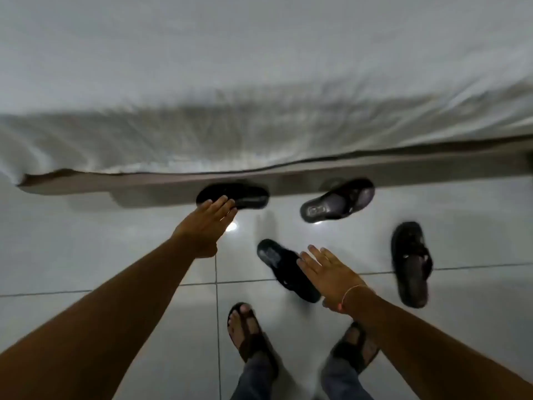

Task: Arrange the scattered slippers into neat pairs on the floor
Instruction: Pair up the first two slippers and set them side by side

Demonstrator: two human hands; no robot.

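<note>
A bedroom in a home. A bed (375, 166) with a white sheet (259, 82) hanging over its wooden frame stood on a glossy tiled floor (86, 255). Dark slippers (337, 202) lay scattered beside it.

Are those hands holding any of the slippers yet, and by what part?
Nothing is held. The left hand is open, fingertips at the slipper by the bed. The right hand is open over the middle slipper; contact cannot be told.
</note>
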